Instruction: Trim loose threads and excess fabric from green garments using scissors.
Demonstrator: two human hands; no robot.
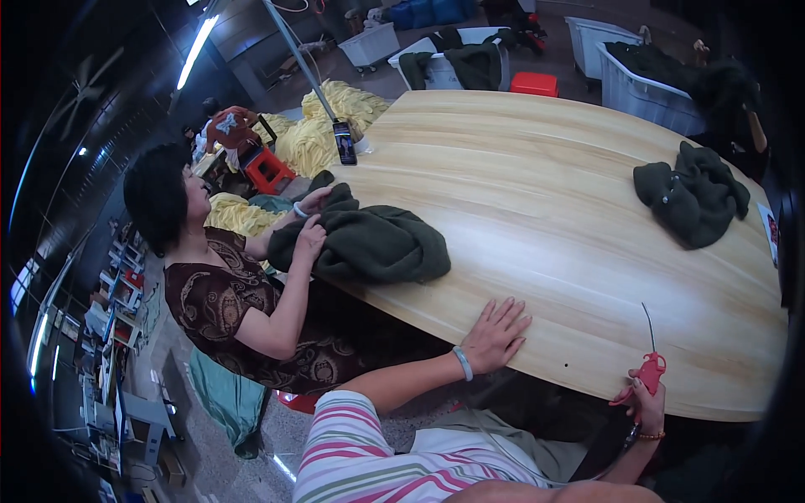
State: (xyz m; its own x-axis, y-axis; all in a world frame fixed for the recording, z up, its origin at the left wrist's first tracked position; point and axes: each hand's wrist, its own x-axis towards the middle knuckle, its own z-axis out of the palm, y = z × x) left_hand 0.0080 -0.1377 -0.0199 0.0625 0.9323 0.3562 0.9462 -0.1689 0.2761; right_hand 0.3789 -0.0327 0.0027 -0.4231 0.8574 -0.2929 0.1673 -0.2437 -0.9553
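Presently, in the head view, your right hand is closed around a pink blow gun at the near edge of the wooden table, its thin nozzle pointing away from you over the surface. Left of that grip, your left hand lies palm down, fingers spread, on the tabletop. Beyond the grip rests a dark green garment; far to its left, a co-worker handles a dark bundle.

Your left head camera, a wide fisheye, looks down and forward from close above the near edge of the wood-grain worktop, reaching past its far edge and leftward across the grey workshop floor.
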